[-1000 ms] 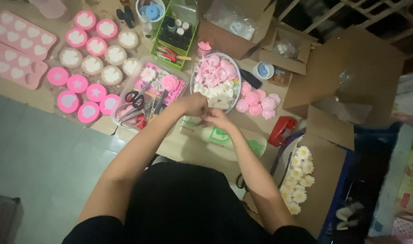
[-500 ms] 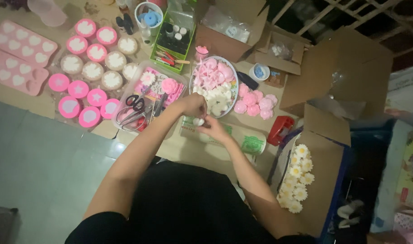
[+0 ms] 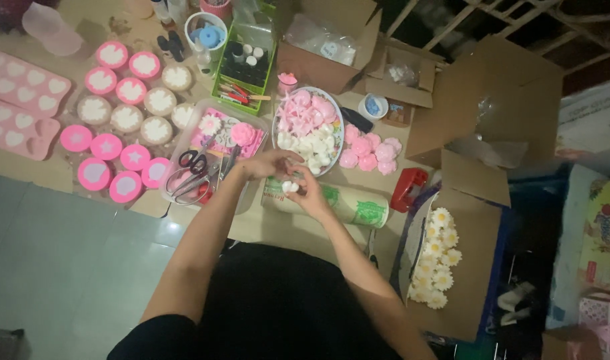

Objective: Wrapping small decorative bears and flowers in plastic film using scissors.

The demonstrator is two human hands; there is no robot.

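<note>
- Both hands meet just in front of the round tray (image 3: 337, 128) of pink and white moulded pieces: left hand (image 3: 268, 163) and right hand (image 3: 309, 189) together pinch a small white piece (image 3: 289, 187).
- Judged risk: the piece could slip onto the roll (image 3: 348, 205) below it (grip looks light).
- Fingertips and the piece's shape are too small to make out.

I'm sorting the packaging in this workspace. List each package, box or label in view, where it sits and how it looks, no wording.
Roll: under the hands, lying flat, cream wrap with green label.
Open box: top centre, brown cardboard, clear bags inside.
Small box: right of it, brown, open.
Big box: right, brown, flaps open.
Daisy box: lower right, brown, white daisies inside.
Green tray: top, small bottles inside.
</note>
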